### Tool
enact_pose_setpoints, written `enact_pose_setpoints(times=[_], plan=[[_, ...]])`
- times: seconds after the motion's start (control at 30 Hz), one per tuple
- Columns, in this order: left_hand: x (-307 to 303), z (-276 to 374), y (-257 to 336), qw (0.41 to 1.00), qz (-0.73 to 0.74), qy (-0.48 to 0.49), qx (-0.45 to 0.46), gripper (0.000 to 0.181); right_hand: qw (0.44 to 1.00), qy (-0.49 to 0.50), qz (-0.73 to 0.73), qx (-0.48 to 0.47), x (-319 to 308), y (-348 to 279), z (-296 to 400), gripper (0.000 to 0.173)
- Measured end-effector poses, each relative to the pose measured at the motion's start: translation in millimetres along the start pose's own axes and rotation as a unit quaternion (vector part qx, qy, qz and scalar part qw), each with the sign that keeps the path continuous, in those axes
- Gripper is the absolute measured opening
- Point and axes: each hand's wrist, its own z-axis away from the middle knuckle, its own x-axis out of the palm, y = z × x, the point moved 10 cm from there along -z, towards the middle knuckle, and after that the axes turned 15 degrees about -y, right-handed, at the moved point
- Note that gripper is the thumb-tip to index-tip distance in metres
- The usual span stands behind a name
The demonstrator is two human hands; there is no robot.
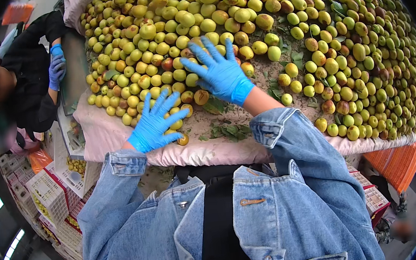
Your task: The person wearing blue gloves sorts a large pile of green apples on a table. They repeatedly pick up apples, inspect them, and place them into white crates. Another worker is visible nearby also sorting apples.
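Note:
Both of my hands wear blue gloves and lie palm down with fingers spread over a wide heap of green and reddish jujube-like fruits (147,31). My left hand (157,123) rests on fruits near the padded pink cloth edge (210,153) of the table; a small yellow-brown fruit (183,139) lies by its thumb. Farther in and to the right, my right hand (220,70) touches fruits with its fingertips. Neither hand grips a fruit that I can see; what lies under the palms is hidden. Loose green leaves (233,131) are scattered on the cloth between my forearms.
A co-worker in dark clothes and blue-purple gloves (56,68) stands at the left beside a metal-edged chute (74,68). White plastic crates (47,192) holding fruit are stacked at lower left. An orange woven sheet (397,166) hangs at lower right, near another person.

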Motion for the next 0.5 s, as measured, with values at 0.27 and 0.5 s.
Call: enact_pose_setpoints(times=[0.27, 0.5], plan=[[41, 4, -38, 0.996, -0.043, -0.048, -0.056, 0.041, 0.962, 0.009, 0.015, 0.274, -13, 167, 80, 0.067], [-22, 25, -122, 0.965, -0.031, 0.137, -0.221, 0.036, 0.990, -0.028, 0.016, 0.138, 11, 64, 3, 0.065]])
